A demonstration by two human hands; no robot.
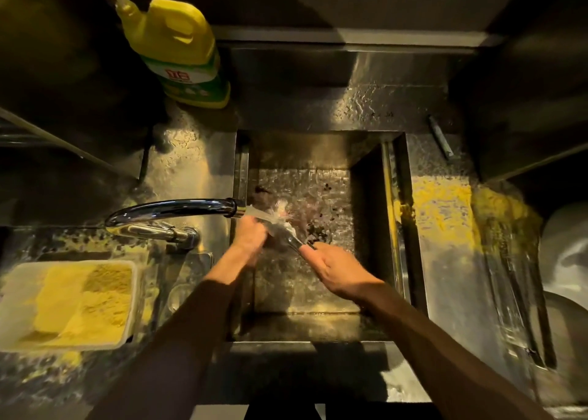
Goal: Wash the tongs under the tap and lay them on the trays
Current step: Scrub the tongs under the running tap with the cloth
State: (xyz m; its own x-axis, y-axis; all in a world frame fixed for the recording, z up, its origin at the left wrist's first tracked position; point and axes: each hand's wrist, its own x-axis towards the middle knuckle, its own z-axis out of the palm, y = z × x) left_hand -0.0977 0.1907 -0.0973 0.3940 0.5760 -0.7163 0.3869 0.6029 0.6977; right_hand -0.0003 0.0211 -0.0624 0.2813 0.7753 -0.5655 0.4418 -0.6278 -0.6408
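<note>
Spreading across the whole view is a wet, dimpled stainless-steel desk (445,260), dusted in places with yellow powder. Set into its middle is a deep square steel sink (366,177), its floor speckled with dark scraps. On the desk at the near left sits a white rectangular plastic tray (135,270) heaped with coarse yellow crumbs. At the back left stands a yellow plastic detergent bottle (178,47) with a pump top and a green and white label. A curved chrome tap (178,206) arches from the left over the sink, pouring a clear stream of water (254,212). Two dark-sleeved arms reach into the sink. The right hand (337,271) is clenched around the handle end of slim shiny metal tongs (291,239), which slant up to the left into the stream above the sink. The left hand (249,235) curls its fingers around the tongs' far end just below the spout, where spray blurs the contact.
</note>
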